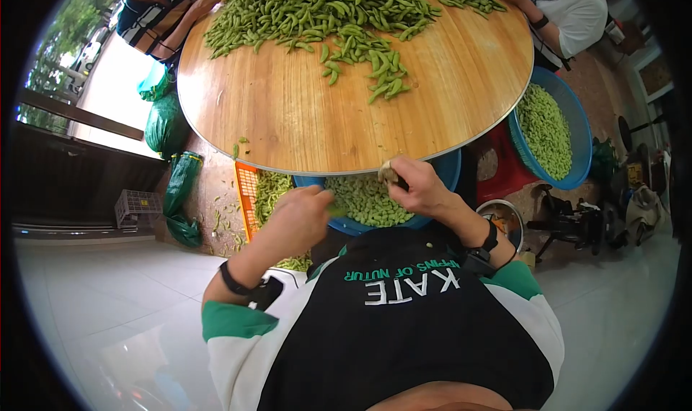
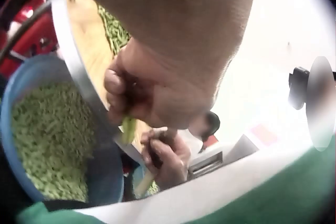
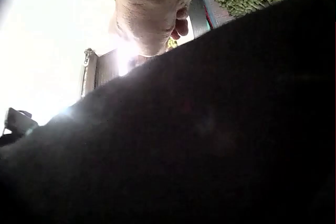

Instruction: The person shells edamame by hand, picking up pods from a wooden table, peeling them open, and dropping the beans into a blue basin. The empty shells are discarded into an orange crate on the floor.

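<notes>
My left hand is bent over the front edge of the table, above the near basin. In the left wrist view a green soybean pod sticks out from its curled fingers. Just to the right, my right hand has its thumb and fingers curled at the table edge, gripping a beige piece; what this piece is I cannot tell. The blue basin below both hands holds shelled green beans. A large heap of unshelled pods covers the far part of the round wooden table.
An orange basket of pods and husks stands left of the basin. Another blue basin of shelled beans is at the right, beside a red stool. Green sacks lie at the left. Two people sit across the table.
</notes>
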`<act>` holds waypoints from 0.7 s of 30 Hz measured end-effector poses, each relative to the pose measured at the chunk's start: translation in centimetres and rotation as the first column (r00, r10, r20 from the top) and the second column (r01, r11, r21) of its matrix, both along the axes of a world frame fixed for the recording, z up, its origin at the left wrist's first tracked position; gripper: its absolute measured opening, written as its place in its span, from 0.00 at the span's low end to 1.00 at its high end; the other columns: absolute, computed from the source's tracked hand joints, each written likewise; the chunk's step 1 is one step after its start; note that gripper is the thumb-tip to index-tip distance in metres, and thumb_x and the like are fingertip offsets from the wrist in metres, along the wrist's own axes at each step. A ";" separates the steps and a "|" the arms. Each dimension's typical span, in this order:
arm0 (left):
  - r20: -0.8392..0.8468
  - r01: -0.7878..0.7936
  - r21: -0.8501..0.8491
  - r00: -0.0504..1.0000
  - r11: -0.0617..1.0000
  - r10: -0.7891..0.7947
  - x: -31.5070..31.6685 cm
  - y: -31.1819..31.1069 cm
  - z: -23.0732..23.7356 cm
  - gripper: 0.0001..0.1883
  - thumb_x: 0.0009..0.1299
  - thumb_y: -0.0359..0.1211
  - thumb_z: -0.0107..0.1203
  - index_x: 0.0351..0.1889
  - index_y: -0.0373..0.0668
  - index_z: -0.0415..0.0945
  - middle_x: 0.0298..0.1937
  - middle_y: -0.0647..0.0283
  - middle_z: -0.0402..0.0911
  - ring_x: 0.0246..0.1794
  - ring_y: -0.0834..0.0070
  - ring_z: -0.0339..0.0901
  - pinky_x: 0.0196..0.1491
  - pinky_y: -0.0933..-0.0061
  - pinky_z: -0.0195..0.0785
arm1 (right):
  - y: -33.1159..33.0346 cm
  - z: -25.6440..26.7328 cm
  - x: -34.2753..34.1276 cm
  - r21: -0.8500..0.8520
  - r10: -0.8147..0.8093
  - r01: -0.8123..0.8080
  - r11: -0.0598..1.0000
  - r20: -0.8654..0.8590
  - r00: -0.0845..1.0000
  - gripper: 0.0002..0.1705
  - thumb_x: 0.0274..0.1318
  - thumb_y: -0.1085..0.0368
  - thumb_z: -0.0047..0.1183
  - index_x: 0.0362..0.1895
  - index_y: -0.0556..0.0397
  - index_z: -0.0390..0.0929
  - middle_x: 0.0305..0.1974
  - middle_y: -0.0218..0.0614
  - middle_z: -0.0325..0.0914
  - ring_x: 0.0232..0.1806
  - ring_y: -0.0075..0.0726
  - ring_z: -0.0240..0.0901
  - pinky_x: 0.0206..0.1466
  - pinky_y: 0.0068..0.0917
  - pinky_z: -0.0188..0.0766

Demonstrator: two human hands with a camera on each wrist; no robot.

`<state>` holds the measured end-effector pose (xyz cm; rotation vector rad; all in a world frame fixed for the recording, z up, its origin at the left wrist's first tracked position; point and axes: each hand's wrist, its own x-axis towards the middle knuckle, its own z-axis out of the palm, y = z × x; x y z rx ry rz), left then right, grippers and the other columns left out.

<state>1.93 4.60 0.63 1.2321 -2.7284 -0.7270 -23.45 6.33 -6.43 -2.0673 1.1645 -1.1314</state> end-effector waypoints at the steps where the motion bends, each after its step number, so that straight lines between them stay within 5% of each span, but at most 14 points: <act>1: 0.192 0.047 -0.013 0.980 0.999 -0.044 1.6 -0.3 0.3 0.07 0.62 0.33 0.53 0.33 0.39 0.74 0.30 0.52 0.76 0.37 0.53 0.77 0.40 0.54 0.69 | 0.1 0.3 -0.2 0.038 0.101 -0.102 0.994 0.027 0.995 0.12 0.46 0.73 0.59 0.37 0.57 0.74 0.26 0.43 0.71 0.26 0.48 0.71 0.29 0.33 0.68; 4: 0.354 -0.031 -0.021 0.935 0.999 0.036 3.2 -2.1 1.0 0.10 0.62 0.32 0.53 0.39 0.38 0.74 0.36 0.50 0.76 0.40 0.53 0.75 0.44 0.55 0.68 | 0.1 0.5 -0.4 -0.014 0.123 -0.125 0.992 -0.072 0.990 0.12 0.46 0.68 0.60 0.33 0.56 0.70 0.27 0.44 0.70 0.28 0.52 0.72 0.28 0.38 0.68; 9: -0.250 -0.295 -0.290 0.941 0.910 0.226 -3.5 -11.1 0.0 0.14 0.66 0.39 0.54 0.30 0.35 0.75 0.28 0.49 0.76 0.34 0.52 0.76 0.37 0.57 0.66 | -0.4 0.4 -0.2 -0.023 0.047 -0.049 0.999 -0.073 0.996 0.12 0.47 0.66 0.60 0.34 0.56 0.71 0.26 0.44 0.72 0.27 0.50 0.72 0.28 0.38 0.68; 11: -0.285 -0.409 -0.367 0.904 0.835 0.317 -6.4 -16.1 -2.9 0.15 0.66 0.41 0.53 0.31 0.36 0.76 0.32 0.50 0.77 0.37 0.54 0.76 0.40 0.57 0.66 | -0.6 0.7 -0.4 -0.012 0.035 -0.037 0.999 -0.099 0.994 0.12 0.48 0.66 0.60 0.34 0.56 0.71 0.26 0.44 0.72 0.28 0.50 0.73 0.28 0.37 0.68; 14: -0.177 -0.500 -0.447 0.862 0.742 0.475 -8.3 -21.3 -6.6 0.15 0.65 0.42 0.54 0.32 0.37 0.76 0.36 0.50 0.77 0.41 0.54 0.75 0.45 0.57 0.66 | -0.1 0.8 -0.7 0.084 0.024 -0.021 0.996 -0.034 0.999 0.12 0.50 0.65 0.60 0.34 0.56 0.71 0.26 0.45 0.72 0.27 0.51 0.72 0.27 0.36 0.67; 17: -0.135 -0.503 -0.396 0.859 0.768 0.493 -8.3 -21.6 -6.6 0.16 0.61 0.41 0.57 0.38 0.39 0.78 0.43 0.53 0.76 0.44 0.54 0.73 0.49 0.60 0.66 | 0.2 0.5 -1.5 0.216 0.023 -0.043 0.975 0.093 0.995 0.11 0.53 0.67 0.57 0.39 0.58 0.73 0.22 0.41 0.70 0.25 0.42 0.72 0.27 0.33 0.66; 20: -0.275 -0.437 -0.431 0.897 0.790 0.346 -6.7 -20.2 -7.0 0.13 0.61 0.38 0.57 0.38 0.40 0.79 0.41 0.54 0.77 0.43 0.55 0.73 0.49 0.60 0.66 | 0.2 0.4 -1.5 0.299 -0.007 -0.089 0.950 0.306 0.952 0.16 0.59 0.67 0.50 0.51 0.59 0.70 0.24 0.35 0.70 0.22 0.28 0.67 0.25 0.26 0.64; 21: -0.268 -0.435 -0.431 0.898 0.791 0.348 -6.4 -19.5 -7.0 0.13 0.61 0.38 0.57 0.38 0.40 0.79 0.41 0.54 0.77 0.43 0.55 0.73 0.49 0.60 0.66 | 0.1 1.6 -1.3 0.459 -0.072 -0.168 0.872 0.460 0.885 0.19 0.61 0.67 0.46 0.55 0.59 0.67 0.27 0.32 0.71 0.22 0.23 0.64 0.25 0.22 0.62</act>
